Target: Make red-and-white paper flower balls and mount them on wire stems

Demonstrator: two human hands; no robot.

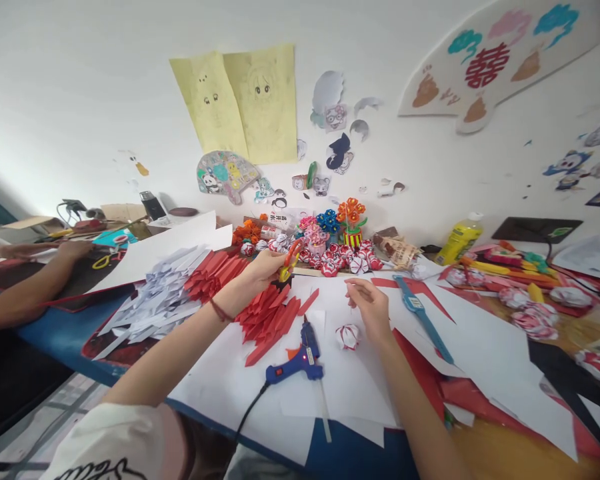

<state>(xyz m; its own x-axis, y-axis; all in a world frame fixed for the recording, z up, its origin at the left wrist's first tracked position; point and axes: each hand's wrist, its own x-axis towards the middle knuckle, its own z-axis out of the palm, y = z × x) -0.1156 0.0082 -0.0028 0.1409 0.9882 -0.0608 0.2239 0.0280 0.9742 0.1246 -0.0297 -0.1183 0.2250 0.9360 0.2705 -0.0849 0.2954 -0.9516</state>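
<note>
One pair of scissors (290,261) sits mid-frame in my head view, gripped by the left hand (266,270). Right of centre, the right hand (373,307) hovers near a red-and-white ball (348,337); I can't tell whether its fingertips meet.

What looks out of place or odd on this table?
The blue glue gun looks odd: it lies on white paper with its light lit, perhaps hot. White strips also poke untidily over the red rim of their tray.
</note>
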